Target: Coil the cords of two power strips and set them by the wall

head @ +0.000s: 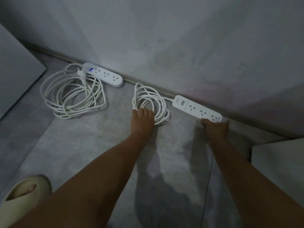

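Note:
Two white power strips lie on the grey floor along the wall. The left strip [103, 74] has its cord [72, 94] in a loose wide coil beside it, plug on top. The right strip [196, 108] lies against the wall's foot, and my right hand [215, 130] grips its near end. Its cord [150, 102] sits in a tighter coil between the two strips, plug [165, 122] pointing right. My left hand [142, 120] rests on the near edge of this coil, fingers over the loops.
The grey wall [181, 46] runs diagonally from upper left to right. A pale panel [14, 68] stands at the left and a light block [279, 162] at the right. A foot in a cream slipper [26, 193] is at the lower left.

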